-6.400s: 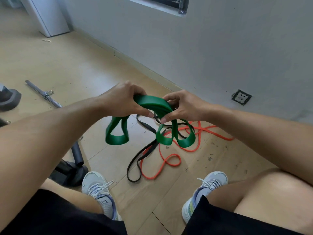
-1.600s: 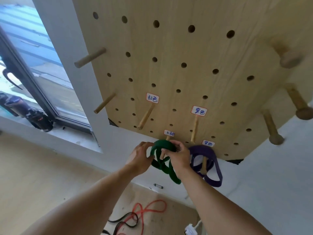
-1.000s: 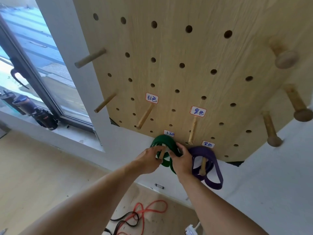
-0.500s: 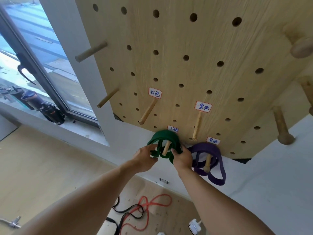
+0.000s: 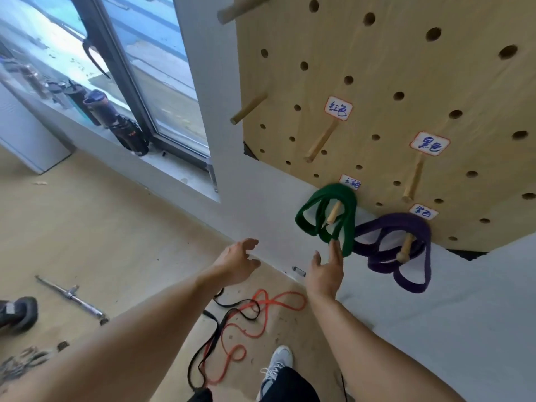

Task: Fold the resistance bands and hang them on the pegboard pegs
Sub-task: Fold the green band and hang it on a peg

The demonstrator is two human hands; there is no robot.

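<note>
The folded green rubber resistance band [image 5: 327, 216] hangs on its wooden peg [image 5: 333, 213] of the pegboard [image 5: 406, 68]; both the left hand [image 5: 237, 261] and right hand [image 5: 324, 271] are spread, holding nothing. The thin orange band [image 5: 261, 314] and black band [image 5: 214, 338] on the floor look light and floppy, best gathered mid-loop.

head cam: your only view, worn on your head | faces forward and down along both forearms | close to the pegboard [image 5: 406, 82] at upper right | window [image 5: 130, 68] at upper left, floor [image 5: 87, 233] below | no second view shares the scene
</note>
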